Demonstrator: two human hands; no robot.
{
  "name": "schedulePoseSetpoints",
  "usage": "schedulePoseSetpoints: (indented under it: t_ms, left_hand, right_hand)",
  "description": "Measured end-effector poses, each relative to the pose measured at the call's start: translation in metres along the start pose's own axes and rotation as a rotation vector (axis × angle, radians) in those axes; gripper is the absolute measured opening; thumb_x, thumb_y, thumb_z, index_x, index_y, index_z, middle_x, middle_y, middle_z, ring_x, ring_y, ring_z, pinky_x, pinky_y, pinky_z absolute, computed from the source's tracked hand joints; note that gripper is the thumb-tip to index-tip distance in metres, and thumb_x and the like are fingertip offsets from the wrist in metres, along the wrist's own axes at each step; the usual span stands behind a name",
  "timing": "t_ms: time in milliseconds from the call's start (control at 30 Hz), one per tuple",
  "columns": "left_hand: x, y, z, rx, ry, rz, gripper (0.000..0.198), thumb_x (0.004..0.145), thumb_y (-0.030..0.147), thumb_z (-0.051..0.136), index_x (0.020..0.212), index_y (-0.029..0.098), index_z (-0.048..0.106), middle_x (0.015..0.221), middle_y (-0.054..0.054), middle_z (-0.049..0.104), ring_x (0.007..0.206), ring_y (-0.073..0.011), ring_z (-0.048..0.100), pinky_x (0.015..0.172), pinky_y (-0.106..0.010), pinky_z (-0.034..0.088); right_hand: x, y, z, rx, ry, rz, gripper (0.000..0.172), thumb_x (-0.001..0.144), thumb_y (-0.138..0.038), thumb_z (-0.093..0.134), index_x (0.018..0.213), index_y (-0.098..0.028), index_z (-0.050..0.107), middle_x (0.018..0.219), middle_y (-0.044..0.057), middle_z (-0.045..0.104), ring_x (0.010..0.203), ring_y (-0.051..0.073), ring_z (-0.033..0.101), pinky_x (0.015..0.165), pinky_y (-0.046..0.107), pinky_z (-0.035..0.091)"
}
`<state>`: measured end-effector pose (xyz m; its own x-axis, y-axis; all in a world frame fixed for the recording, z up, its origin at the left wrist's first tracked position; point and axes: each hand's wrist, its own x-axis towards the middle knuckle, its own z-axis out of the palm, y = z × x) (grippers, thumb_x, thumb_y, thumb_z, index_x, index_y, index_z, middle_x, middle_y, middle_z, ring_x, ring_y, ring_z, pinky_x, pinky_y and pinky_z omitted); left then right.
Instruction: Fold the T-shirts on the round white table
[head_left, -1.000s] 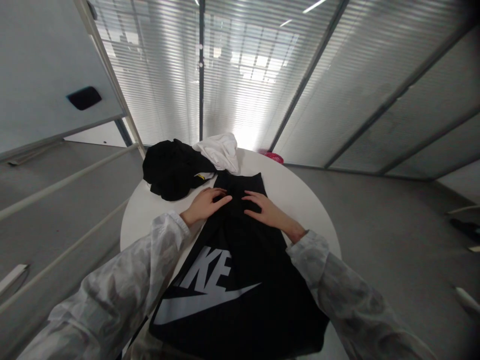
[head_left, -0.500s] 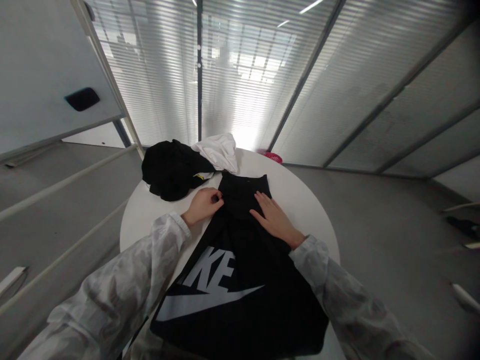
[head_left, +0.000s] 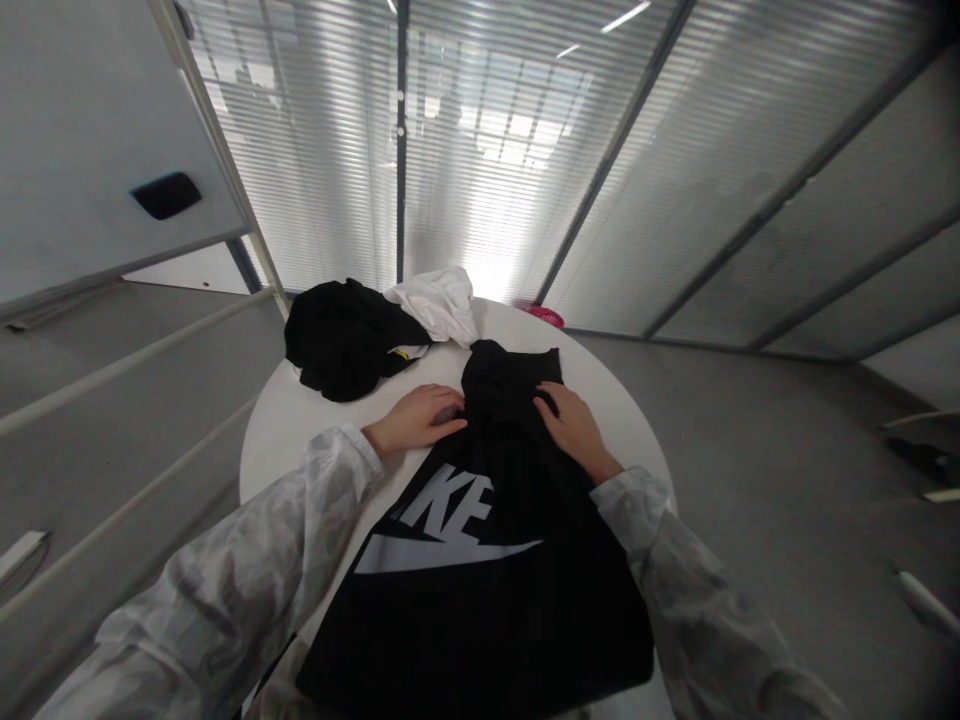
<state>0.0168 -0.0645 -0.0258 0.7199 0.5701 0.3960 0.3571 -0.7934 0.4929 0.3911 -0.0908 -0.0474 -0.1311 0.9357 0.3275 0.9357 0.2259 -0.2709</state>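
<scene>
A black garment [head_left: 517, 620] with large white lettering and a swoosh lies lengthwise over the table, its narrower folded end away from me. My left hand [head_left: 420, 416] is at the left edge of that narrower part, thumb and fingers apart, fingertips at the cloth. On the right edge rests my right hand [head_left: 576, 428], its fingers bent and spread, touching the fabric. Neither hand visibly grips the cloth.
On the round white table [head_left: 292, 450], a crumpled black cloth [head_left: 349, 340] lies at the back left beside a white cloth [head_left: 439, 303]. Behind the table sits a pink basket [head_left: 546, 316]. White rails [head_left: 135, 360] run along the left.
The garment's far part and its lettering have shifted right and slightly away from me. My right hand has moved right with it; my left hand has moved slightly right, its fingers more spread.
</scene>
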Motion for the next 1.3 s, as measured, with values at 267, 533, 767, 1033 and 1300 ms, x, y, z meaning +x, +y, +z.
schedulePoseSetpoints:
  t_ms: [267, 533, 767, 1033, 1300]
  left_hand:
    - [0.004, 0.002, 0.000, 0.097, -0.041, 0.005, 0.033, 0.109, 0.055, 0.058, 0.117, 0.026, 0.073, 0.124, -0.010, 0.076, 0.120, -0.0305, 0.070, 0.112, -0.049, 0.051]
    - [0.005, 0.001, 0.001, 0.133, -0.030, 0.032, 0.028, 0.109, 0.051, 0.061, 0.115, 0.025, 0.070, 0.120, -0.010, 0.074, 0.117, -0.0291, 0.069, 0.108, -0.046, 0.052]
    - [0.005, 0.001, 0.001, 0.136, -0.028, 0.028, 0.026, 0.108, 0.049, 0.062, 0.113, 0.025, 0.070, 0.118, -0.010, 0.074, 0.115, -0.0288, 0.070, 0.106, -0.046, 0.053]
    - [0.001, 0.006, -0.001, 0.086, 0.000, 0.097, 0.039, 0.108, 0.048, 0.064, 0.138, 0.024, 0.067, 0.162, -0.014, 0.061, 0.144, -0.0323, 0.062, 0.126, -0.052, 0.046]
    - [0.002, -0.002, 0.005, 0.105, -0.096, 0.149, 0.054, 0.108, 0.052, 0.064, 0.155, 0.025, 0.063, 0.163, -0.014, 0.062, 0.147, -0.0332, 0.062, 0.129, -0.054, 0.044]
  right_hand:
    - [0.004, 0.035, -0.006, -0.118, 0.096, 0.260, 0.034, 0.105, -0.045, 0.057, 0.113, -0.018, 0.077, 0.117, 0.017, 0.075, 0.110, 0.033, 0.066, 0.109, 0.047, 0.050]
    - [0.003, 0.040, -0.002, -0.169, 0.144, 0.299, 0.029, 0.105, -0.038, 0.056, 0.098, -0.018, 0.076, 0.106, 0.016, 0.076, 0.098, 0.030, 0.067, 0.094, 0.043, 0.050]
    - [-0.008, 0.053, -0.004, -0.188, 0.287, 0.448, 0.033, 0.101, -0.040, 0.051, 0.099, -0.017, 0.074, 0.105, 0.020, 0.074, 0.098, 0.035, 0.066, 0.092, 0.049, 0.052]
    - [-0.010, 0.017, -0.020, -0.028, 0.171, -0.127, 0.050, 0.106, -0.046, 0.055, 0.149, -0.022, 0.064, 0.160, 0.017, 0.063, 0.148, 0.038, 0.058, 0.127, 0.063, 0.040]
    - [0.006, -0.030, -0.018, -0.005, -0.243, -0.386, 0.059, 0.113, -0.050, 0.047, 0.168, -0.029, 0.053, 0.174, 0.011, 0.052, 0.157, 0.034, 0.052, 0.130, 0.062, 0.043]
